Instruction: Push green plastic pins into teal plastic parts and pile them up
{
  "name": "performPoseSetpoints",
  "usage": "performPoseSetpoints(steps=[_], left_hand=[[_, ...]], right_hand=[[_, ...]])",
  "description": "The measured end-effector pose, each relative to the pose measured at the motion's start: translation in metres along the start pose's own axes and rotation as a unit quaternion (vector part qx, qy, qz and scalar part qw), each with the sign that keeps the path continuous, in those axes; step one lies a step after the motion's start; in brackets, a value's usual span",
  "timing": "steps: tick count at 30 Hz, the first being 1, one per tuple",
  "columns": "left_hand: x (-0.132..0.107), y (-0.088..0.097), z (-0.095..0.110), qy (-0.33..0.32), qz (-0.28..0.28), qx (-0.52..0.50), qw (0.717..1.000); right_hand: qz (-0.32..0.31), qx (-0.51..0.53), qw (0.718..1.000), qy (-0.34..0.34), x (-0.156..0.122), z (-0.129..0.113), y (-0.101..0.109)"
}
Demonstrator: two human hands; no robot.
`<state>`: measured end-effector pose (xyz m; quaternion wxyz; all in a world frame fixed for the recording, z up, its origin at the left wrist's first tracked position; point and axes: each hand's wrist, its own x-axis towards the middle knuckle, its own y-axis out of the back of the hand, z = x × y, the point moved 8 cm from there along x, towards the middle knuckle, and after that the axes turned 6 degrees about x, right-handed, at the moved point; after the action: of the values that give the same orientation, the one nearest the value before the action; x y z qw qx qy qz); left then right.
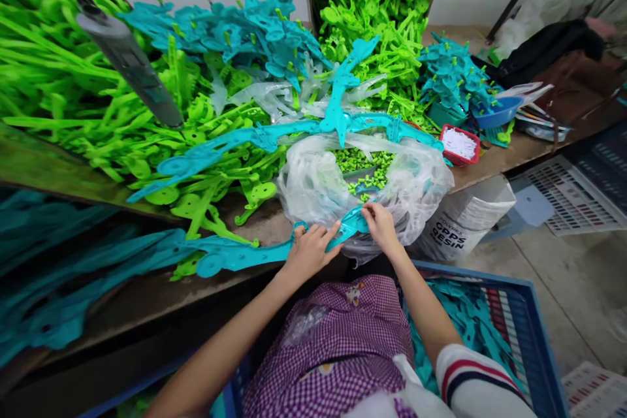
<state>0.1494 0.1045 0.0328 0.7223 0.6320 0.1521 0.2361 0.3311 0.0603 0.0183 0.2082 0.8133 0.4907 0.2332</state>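
A long teal plastic part [247, 256] lies along the bench's front edge, its right end raised beside an open clear plastic bag [313, 176]. My left hand [309, 249] is closed around this part near its right end, thumb and forefinger along it. At the tip, my right hand [379, 225] is in a pinch, fingertips touching the part; whatever is between them is hidden. Just behind the hands, small green plastic pieces [377, 173] fill the bag's mouth. Another teal part [210, 150], long and branched, lies across behind the bag.
Heaps of lime green plastic parts [88, 85] cover the left and back. Teal parts [255, 32] are piled behind. A red basket [459, 145] holds white bits at right, near a blue bowl [499, 111]. A grey tool [130, 68] hangs at upper left. A blue crate [543, 346] stands below.
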Motion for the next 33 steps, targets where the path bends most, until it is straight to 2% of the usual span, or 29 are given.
performPoseSetpoints(steps=[3,7,14,17,23,28,31,33], left_hand=[[0.0,-0.002,-0.001,-0.003,0.002,0.002,1.0],[0.0,-0.003,-0.003,-0.007,0.02,0.009,1.0],[-0.002,-0.009,-0.005,-0.013,0.04,0.017,0.999],[-0.003,-0.009,-0.005,-0.003,0.041,0.014,0.999],[-0.004,-0.005,-0.004,0.001,0.055,0.0,0.998],[-0.006,-0.001,-0.003,0.003,0.075,0.0,0.997],[-0.009,-0.002,0.001,-0.006,0.075,0.015,0.997],[-0.011,-0.002,0.002,-0.005,0.076,0.022,0.997]], right_hand=[[-0.009,-0.009,1.0,0.017,0.002,-0.001,-0.001],[-0.069,-0.085,0.992,0.056,0.006,-0.008,-0.007],[-0.179,-0.225,0.948,0.138,0.02,-0.027,-0.019],[-0.203,-0.238,0.938,0.147,0.021,-0.027,-0.024],[-0.146,-0.144,0.971,0.124,0.016,-0.016,-0.022],[-0.113,0.003,0.991,0.078,0.02,0.0,0.001],[-0.039,-0.029,0.998,0.034,0.037,0.014,0.02],[-0.035,-0.107,0.993,0.02,0.051,0.017,0.019]])
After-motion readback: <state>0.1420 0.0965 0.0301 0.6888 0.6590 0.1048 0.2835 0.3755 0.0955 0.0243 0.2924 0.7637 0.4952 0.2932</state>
